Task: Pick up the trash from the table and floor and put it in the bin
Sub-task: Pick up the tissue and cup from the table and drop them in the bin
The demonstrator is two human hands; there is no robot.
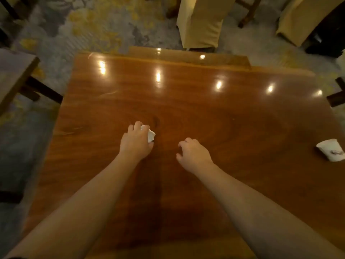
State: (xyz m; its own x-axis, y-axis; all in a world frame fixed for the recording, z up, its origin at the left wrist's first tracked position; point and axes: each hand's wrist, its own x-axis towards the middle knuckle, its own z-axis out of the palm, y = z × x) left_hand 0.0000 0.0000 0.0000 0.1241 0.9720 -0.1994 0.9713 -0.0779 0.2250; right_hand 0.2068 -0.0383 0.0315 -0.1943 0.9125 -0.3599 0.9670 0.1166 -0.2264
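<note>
Trash on this tabletop (186,109) shows as two white pieces: a crumpled paper wad (150,135) near the middle and a paper cup (331,149) at the far right edge of the view.

Nearest the camera, two bare forearms reach forward from the bottom corners over the glossy, reddish-brown wood. The left hand (136,142) lies palm down with its fingers curled over the paper wad, which pokes out white on the hand's right side between the fingertips and thumb; the hand is closed around it, low against the wood. The right hand (193,153) sits just beside it, apart from it, palm down with the fingers bent loosely inward and nothing in it. Whether its fingertips touch the wood cannot be told.

Well to the right of both hands, the paper cup lies tipped on its side on the wood, its open mouth towards the left, with a dark mark on its wall.

Farther out, the polished surface carries a row of bright ceiling-light reflections. Beyond its far edge stands a chair (200,21) in a pale yellow cover, with a second covered chair (306,19) at the upper right. Another table's corner (15,71) juts in at the left. All stand on a patterned carpet (84,25) of grey, blue and yellow.
</note>
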